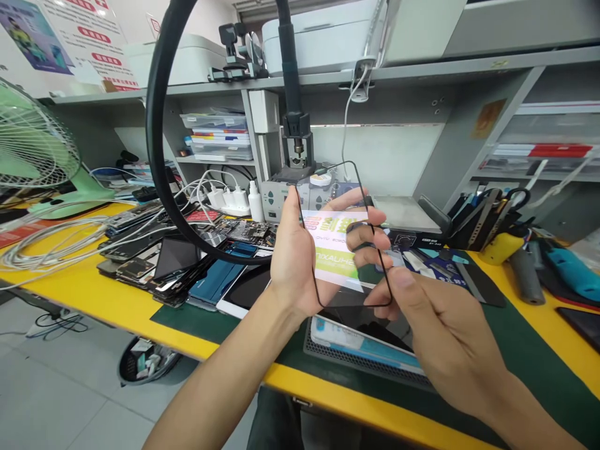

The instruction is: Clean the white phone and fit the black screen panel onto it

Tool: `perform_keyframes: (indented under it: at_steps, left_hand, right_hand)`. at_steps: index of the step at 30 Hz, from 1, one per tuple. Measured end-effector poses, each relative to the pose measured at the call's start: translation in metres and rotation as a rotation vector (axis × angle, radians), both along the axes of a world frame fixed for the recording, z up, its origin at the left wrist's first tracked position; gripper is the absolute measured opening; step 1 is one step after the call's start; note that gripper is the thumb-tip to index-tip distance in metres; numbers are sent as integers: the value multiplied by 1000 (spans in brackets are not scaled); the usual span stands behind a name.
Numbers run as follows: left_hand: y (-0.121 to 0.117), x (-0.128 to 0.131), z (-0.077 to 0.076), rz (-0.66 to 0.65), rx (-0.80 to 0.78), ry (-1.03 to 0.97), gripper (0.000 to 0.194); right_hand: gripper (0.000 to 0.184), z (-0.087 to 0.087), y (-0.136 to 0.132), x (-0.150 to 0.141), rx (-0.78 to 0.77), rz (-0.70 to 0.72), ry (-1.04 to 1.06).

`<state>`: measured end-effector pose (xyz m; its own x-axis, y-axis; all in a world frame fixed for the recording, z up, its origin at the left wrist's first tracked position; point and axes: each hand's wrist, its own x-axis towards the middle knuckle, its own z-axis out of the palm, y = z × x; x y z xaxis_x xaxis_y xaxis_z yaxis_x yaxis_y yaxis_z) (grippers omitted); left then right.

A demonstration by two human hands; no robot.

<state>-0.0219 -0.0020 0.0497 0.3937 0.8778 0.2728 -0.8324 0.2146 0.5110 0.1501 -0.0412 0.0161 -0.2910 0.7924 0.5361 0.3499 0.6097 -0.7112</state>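
Note:
A clear phone screen protector [335,250] with a thin black border is held up over the bench, mirroring bright printed lettering. My left hand [293,259] lies behind it, thumb along the left edge and fingers curled at the right edge, partly seen through the clear sheet. With thumb and fingers, my right hand [445,331] pinches the lower right corner. Beneath both hands, a dark-screened device [375,325] rests on a blue and white package [342,337], which lies on a black mesh-patterned tray [323,350].
A black hose [157,125] loops in front at left. Stacked phones [159,262] and a white-framed device [239,297] lie left on the green mat [175,319]. White cables [42,244] and a green fan [32,144] are further left. Tools [492,219] stand at right.

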Motion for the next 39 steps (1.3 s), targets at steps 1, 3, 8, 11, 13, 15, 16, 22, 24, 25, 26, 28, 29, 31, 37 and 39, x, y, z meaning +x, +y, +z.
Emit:
perform_keyframes:
  at_steps: [1, 3, 8, 11, 13, 15, 16, 22, 24, 25, 26, 28, 29, 31, 37, 39]
  left_hand:
    - [0, -1, 0, -17, 4, -1, 79]
    - [1, -2, 0, -48, 7, -6, 79]
    - [0, -4, 0, -78, 19, -11, 78]
    - [-1, -4, 2, -91, 19, 5, 80]
    - [-2, -5, 3, -88, 15, 15, 80]
    - [-3, -5, 4, -66, 6, 18, 80]
    - [-3, -5, 4, -57, 2, 17, 80]
    - [-1, -5, 4, -94, -28, 29, 80]
    - [-1, -6, 4, -121, -43, 39, 80]
    - [-2, -6, 5, -133, -45, 42, 79]
    - [-2, -6, 5, -141, -43, 45, 79]
    - [-3, -5, 5, -140, -31, 50, 78]
    - [-3, -6, 5, -135, -25, 53, 78]
    - [-4, -6, 5, -129, -22, 62, 77]
    - [-4, -6, 8, -135, -20, 71, 78]
    - [-4, -6, 8, -147, -12, 67, 79]
  right_hand:
    - [40, 0, 0, 2, -103, 30, 61]
    - [37, 3, 0, 4, -299, 103, 187]
    - [22, 13, -2, 7, -496, 206, 333]
    - [21, 16, -2, 9, -497, 266, 244]
    - [20, 16, -3, 10, -470, 308, 169]
    - [20, 15, -5, 11, -436, 312, 98]
    - [21, 14, -6, 11, -417, 300, 64]
    - [33, 14, -11, 9, -312, 242, -39]
    - [27, 16, -10, 9, -309, 228, -49]
    - [23, 17, -10, 9, -315, 216, -53]
    - [19, 18, -10, 9, -319, 208, -53]
    - [12, 19, -9, 8, -305, 213, -32]
    - [10, 19, -9, 8, -287, 222, -18]
    - [8, 18, -8, 8, -247, 234, -5]
    - [23, 19, -4, 8, -207, 228, -74]
    - [26, 20, -4, 8, -169, 224, -83]
